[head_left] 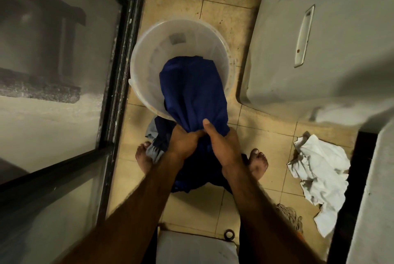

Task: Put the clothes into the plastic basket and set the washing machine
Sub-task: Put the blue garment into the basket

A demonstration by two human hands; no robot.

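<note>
A glass door with black frame [119, 84] stands at the left of the beige tiled floor [223, 18]. A mop head [290, 216] lies near the bottom right.

The scene is dim and warm-toned, with the tiled floor [221, 14] lit unevenly, brightest near the centre. The wide lens bows the door frame [119, 67] and the machine [319, 29] at the edges. The glass [53, 50] carries hazy reflections (soft, milky). The upper right corner smears into blur; the forearms low in frame lie dark and soft.
</note>
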